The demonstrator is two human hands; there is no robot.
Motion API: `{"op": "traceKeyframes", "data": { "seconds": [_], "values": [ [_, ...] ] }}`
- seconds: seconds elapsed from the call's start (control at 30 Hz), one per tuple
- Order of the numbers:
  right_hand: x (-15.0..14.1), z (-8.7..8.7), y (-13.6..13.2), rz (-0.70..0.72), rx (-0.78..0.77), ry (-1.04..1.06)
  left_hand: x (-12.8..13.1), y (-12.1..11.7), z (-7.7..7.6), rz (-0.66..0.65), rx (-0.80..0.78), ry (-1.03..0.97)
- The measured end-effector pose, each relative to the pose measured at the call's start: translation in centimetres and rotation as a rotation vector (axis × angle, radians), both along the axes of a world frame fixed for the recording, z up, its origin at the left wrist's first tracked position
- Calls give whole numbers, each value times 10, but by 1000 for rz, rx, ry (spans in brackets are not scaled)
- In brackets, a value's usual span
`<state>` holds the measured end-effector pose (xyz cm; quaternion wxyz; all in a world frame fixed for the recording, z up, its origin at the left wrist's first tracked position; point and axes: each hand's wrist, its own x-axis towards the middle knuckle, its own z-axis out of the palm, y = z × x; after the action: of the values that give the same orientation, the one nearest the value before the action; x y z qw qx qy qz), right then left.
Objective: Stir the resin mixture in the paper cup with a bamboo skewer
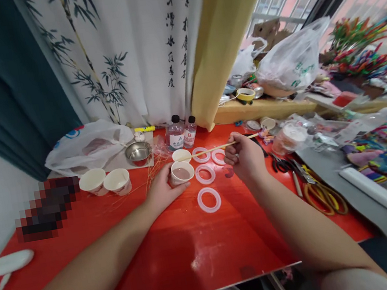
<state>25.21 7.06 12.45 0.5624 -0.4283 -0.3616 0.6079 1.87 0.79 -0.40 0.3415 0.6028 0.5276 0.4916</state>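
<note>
**Cup steadied, stick poised**

The red bench [154,265] supports everything. The left hand [163,188] wraps a paper cup [176,180] of pinkish liquid [182,174], presumably keeping it upright; the right hand [243,154] pinches a thin stick [216,149], angled towards the cup's rim (contact cannot be told). Pink rings [210,209] lie flat beside the cup, apparently for easy reach.

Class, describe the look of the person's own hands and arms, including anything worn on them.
The left hand and right hand are both ungloved. No watch or bracelet shows at either wrist, and both forearms are uncovered. Pale, plain cloth, apparently sleeves, shows at the bottom edge. Any rings are too small to tell.
</note>
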Motion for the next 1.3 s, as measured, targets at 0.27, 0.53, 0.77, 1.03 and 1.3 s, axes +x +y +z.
{"op": "traceKeyframes", "data": {
  "seconds": [0.27, 0.53, 0.77, 1.03, 1.3],
  "values": [
    [-6, 47, -12, -51, 66, -59, -1, -1, 6, -29, 24, -5],
    [-2, 80, -9, -72, 157, -89, -2, 3, -1, -27, 56, -40],
    [-1, 113, -9, -101, 221, -121, -3, 3, 2, -39, 64, -44],
    [-7, 140, -20, -155, 266, -119, -3, 3, 4, -27, 53, -27],
    [-5, 154, -22, -181, 340, -148, -3, 3, 5, -28, 61, -31]
  ]
}}
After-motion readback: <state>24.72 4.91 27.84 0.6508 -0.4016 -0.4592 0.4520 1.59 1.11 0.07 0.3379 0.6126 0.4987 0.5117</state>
